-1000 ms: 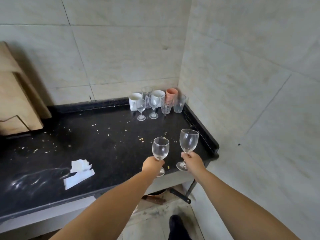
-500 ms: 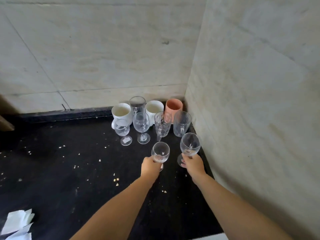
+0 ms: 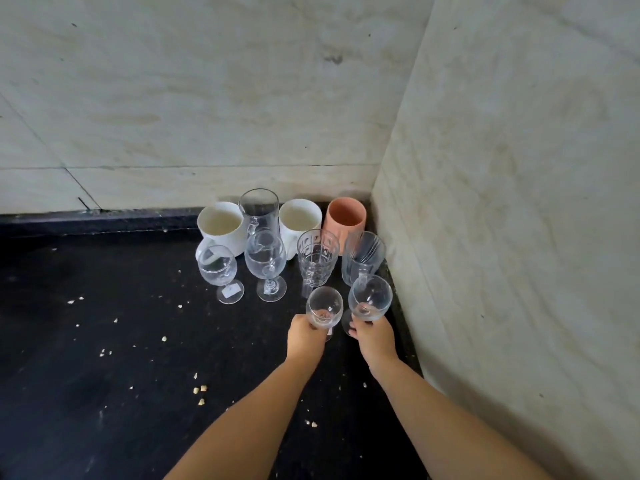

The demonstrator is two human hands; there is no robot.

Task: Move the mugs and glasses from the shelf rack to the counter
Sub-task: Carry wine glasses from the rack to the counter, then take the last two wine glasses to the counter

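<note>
Beside the terracotta-pink cup (image 3: pixel 346 216) you see two white mugs (image 3: pixel 221 225), clear glasses, one with a cut diamond pattern (image 3: pixel 317 259), one ribbed (image 3: pixel 363 258), on your crumb-flecked black counter (image 3: pixel 104 375).

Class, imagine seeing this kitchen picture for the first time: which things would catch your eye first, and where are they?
Two hands, the left hand and right hand, each hold a wine glass by its stem low over the black counter. Behind them, in the tiled corner, stands a cluster of glasses and mugs, the terracotta cup brightest.
</note>
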